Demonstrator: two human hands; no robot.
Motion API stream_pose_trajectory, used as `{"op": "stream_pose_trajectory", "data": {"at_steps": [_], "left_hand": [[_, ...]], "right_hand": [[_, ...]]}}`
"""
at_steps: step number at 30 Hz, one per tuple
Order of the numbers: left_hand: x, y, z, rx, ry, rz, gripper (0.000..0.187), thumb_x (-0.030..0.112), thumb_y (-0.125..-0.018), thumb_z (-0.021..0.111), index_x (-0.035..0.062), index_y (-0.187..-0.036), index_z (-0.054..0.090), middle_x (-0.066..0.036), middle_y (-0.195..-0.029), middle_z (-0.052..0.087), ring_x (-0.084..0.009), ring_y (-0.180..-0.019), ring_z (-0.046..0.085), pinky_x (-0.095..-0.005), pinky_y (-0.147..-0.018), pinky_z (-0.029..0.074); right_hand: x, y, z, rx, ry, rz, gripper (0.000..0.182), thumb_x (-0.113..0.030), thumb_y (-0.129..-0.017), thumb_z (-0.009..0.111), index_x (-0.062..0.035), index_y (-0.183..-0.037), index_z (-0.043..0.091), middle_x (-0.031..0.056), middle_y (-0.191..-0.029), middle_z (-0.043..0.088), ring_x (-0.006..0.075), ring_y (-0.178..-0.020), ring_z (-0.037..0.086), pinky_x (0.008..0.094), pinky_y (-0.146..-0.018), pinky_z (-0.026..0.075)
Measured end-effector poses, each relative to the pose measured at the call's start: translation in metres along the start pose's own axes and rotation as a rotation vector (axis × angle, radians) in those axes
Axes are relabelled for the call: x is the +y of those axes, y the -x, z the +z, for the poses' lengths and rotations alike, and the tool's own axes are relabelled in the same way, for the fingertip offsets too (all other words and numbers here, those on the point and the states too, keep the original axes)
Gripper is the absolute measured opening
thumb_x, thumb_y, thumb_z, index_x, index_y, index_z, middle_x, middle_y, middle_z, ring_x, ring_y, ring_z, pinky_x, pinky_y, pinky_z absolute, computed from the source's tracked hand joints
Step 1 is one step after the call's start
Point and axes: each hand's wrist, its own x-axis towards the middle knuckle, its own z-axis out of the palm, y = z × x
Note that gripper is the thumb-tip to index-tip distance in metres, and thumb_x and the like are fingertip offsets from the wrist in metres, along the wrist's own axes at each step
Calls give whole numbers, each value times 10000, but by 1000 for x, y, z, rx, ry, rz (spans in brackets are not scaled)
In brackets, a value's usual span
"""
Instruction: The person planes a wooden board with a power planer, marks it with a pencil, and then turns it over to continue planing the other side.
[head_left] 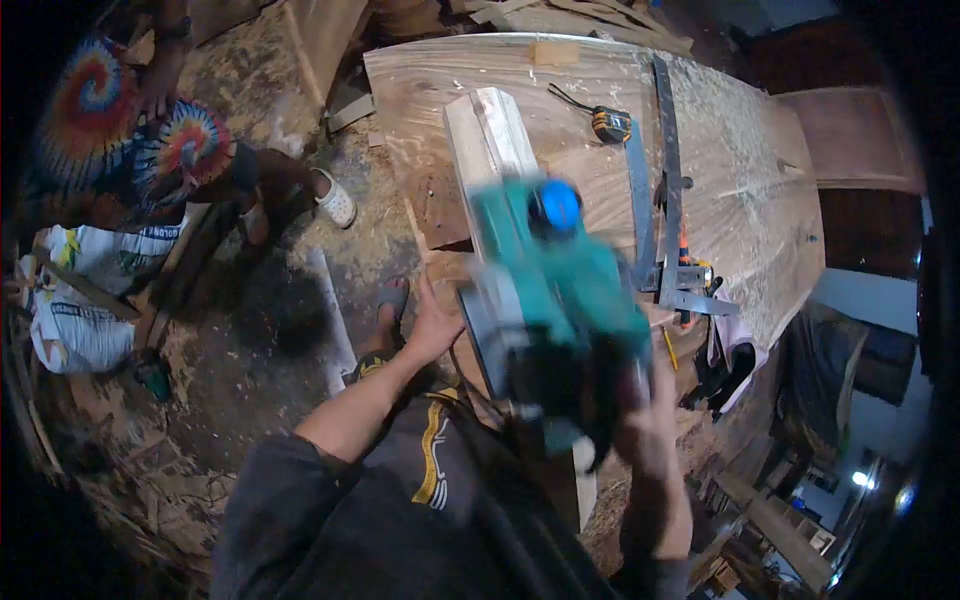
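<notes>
A green electric hand planer [570, 280] with a blue front knob is blurred by motion, over a long pale timber [490, 130]. My right hand [645, 420], also smeared, is wrapped round the planer's rear handle. To the left of the planer, my left hand [435, 325] rests by the bench edge beside the planer's dark side plate, a finger stretched forward and the others partly hidden. The timber runs lengthwise under the tool, its near end [585, 485] showing below. Pencil-like yellow stick [671, 348] lies right of the planer.
On the wide wooden board [740, 180] lie a tape measure [611, 124], a metal square [642, 190], a long dark metal bar [668, 150] and shavings. A person in tie-dye shorts [190, 150] is at the left, with a clog [335, 200] near white sacks [85, 320].
</notes>
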Motion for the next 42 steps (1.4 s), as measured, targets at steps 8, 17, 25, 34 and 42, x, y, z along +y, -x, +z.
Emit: {"op": "stream_pose_trajectory", "data": {"at_steps": [8, 17, 25, 34, 42], "left_hand": [[-30, -6, 3, 40, -92, 32, 1205, 316, -745, 848, -27, -1499, -28, -281, -1431, 378, -346, -1332, 416, -401, -1108, 350], [-32, -6, 0, 7, -84, 76, 1220, 314, -743, 849, -24, -1504, -42, -259, -1447, 372, -332, -1349, 387, -397, -1112, 345], [1, 3, -1, -15, -128, -57, 1217, 269, -784, 825, -25, -1495, -118, -260, -1444, 377, -312, -1306, 444, -369, -1077, 388], [5, 5, -3, -36, -129, -123, 1209, 280, -778, 829, -33, -1489, -99, -252, -1445, 379, -315, -1322, 431, -376, -1099, 360], [13, 4, 1, 26, -181, -114, 1224, 334, -744, 851, -63, -1488, -36, -284, -1469, 314, -351, -1364, 365, -392, -1130, 317]], "right_hand": [[56, 152, -42, -68, 102, 92, 689, -507, -900, 480, 97, -1231, 480, 159, -936, 669, 256, -831, 645, 375, -745, 501], [-7, -8, -6, -66, 164, -59, 511, -397, -975, 475, 14, -1274, 528, 145, -1135, 601, 213, -1005, 583, 352, -852, 466], [-100, -203, 50, 41, 94, -249, 509, -486, -988, 463, -5, -939, 622, 47, -703, 601, 128, -558, 562, 289, -547, 446], [-4, 13, 1, 57, -24, 53, 423, -231, -996, 482, 11, -1343, 483, 136, -1204, 568, 192, -1010, 558, 330, -886, 449], [70, 173, -44, -97, -45, 138, 527, -363, -856, 566, 52, -1176, 511, 85, -754, 643, 232, -651, 613, 362, -631, 495]]}}
